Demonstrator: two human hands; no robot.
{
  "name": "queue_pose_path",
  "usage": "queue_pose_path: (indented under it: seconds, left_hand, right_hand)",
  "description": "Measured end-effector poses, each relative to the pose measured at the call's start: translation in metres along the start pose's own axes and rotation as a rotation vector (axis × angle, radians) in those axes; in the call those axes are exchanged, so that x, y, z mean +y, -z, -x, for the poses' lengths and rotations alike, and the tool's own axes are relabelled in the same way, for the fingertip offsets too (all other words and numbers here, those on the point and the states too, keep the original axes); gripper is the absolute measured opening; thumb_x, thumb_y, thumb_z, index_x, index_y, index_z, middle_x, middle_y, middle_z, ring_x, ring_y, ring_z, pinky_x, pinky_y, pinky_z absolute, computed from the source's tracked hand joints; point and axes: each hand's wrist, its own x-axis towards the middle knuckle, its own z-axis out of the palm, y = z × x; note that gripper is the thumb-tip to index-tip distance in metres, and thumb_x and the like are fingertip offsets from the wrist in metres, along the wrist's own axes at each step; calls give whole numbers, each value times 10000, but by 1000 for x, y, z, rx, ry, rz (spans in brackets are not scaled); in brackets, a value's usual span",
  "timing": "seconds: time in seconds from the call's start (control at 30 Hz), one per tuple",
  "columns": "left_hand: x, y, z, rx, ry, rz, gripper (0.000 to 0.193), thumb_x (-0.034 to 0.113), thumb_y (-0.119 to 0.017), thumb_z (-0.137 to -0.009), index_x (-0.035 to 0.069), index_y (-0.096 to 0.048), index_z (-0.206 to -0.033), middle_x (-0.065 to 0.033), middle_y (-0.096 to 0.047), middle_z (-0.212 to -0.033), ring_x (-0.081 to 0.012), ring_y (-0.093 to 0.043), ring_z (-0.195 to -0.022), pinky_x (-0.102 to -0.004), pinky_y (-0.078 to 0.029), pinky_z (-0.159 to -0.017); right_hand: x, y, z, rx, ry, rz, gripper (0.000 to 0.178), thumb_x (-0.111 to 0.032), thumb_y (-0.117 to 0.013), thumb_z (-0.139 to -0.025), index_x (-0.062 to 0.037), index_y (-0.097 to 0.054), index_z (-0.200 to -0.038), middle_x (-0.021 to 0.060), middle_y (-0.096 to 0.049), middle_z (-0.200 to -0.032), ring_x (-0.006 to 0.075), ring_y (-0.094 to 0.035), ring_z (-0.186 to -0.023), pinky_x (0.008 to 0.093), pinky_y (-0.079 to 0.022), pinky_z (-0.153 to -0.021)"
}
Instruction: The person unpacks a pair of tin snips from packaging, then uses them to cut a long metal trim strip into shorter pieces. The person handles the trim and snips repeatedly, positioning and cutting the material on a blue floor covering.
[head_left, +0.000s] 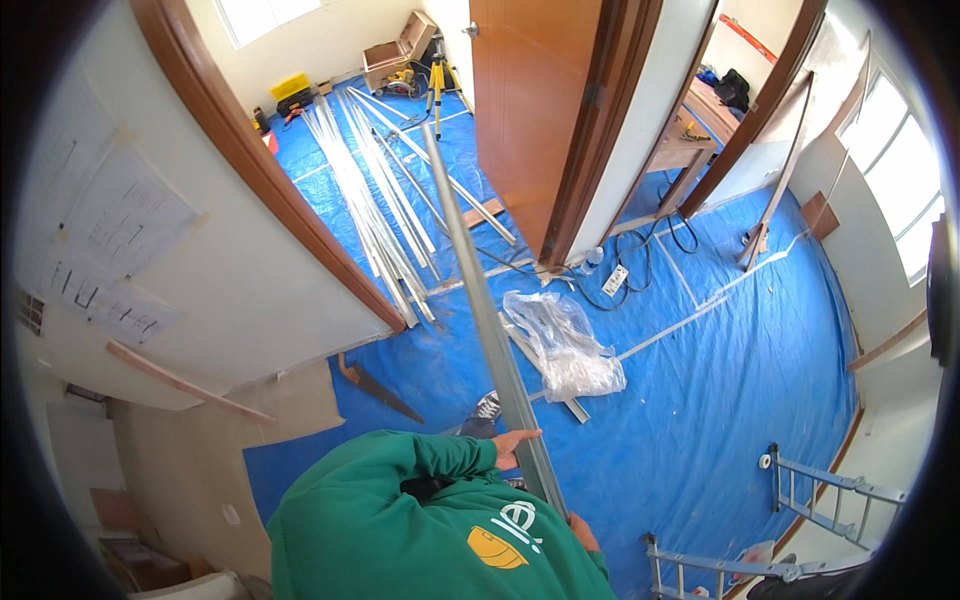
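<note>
A long grey metal channel (pixel 482 295) slants away from my body, its far end reaching toward the open doorway. My left hand (pixel 512 448) grips it from the left side, fingers partly hidden beneath. Closer to my body, my right hand (pixel 583 532) closes on the channel's near end, mostly covered by the green sleeve and the channel. One sneaker (pixel 487 405) of mine shows just left of the channel. On the floor beside it lies crumpled clear plastic wrapping (pixel 570 345) over some pale metal strips (pixel 577 409).
Several metal profiles (pixel 370 190) lie through the doorway on blue sheeting (pixel 720 400). A handsaw (pixel 380 388) rests at left. The brown door (pixel 525 110) stands open. A power strip (pixel 615 280) with black cable lies ahead. A folded ladder (pixel 820 495) is at lower right.
</note>
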Motion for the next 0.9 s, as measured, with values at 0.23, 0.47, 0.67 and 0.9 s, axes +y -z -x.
queue_pose_path:
  seconds: [0.23,0.47,0.67,0.9]
  left_hand:
    - [9,-44,44,-151,0,-166,544,319,-885,-929,73,-625,-1339,-85,-689,-1246,-283,-647,-1251,-448,-519,-1083]
    - [50,-76,57,-271,-231,-340,683,500,-843,-932,112,-558,-1416,-72,-654,-1264,-256,-646,-1228,-459,-521,-1068]
    - [85,-98,57,-303,-480,-448,772,646,-819,-890,123,-523,-1375,-34,-602,-1090,-205,-653,-1043,-442,-558,-980]
    - [48,-119,59,-383,-402,-477,595,547,-756,-990,109,-550,-1336,26,-488,-848,-115,-565,-783,-475,-572,-948]
  right_hand:
    - [47,-9,20,120,177,-382,508,-299,-817,-916,25,-699,-1289,200,-778,-1038,279,-747,-960,425,-566,-852]
    - [91,-3,10,-6,72,-422,413,-235,-717,-1013,27,-685,-1331,161,-762,-1062,203,-699,-972,381,-559,-863]
    - [136,-57,25,283,146,109,443,-288,-666,-1009,-73,-626,-1394,187,-681,-1222,371,-672,-1113,516,-545,-877]
    - [115,-38,90,345,-172,327,281,-207,-661,-926,-96,-563,-1165,198,-601,-1117,482,-619,-1087,610,-516,-879]
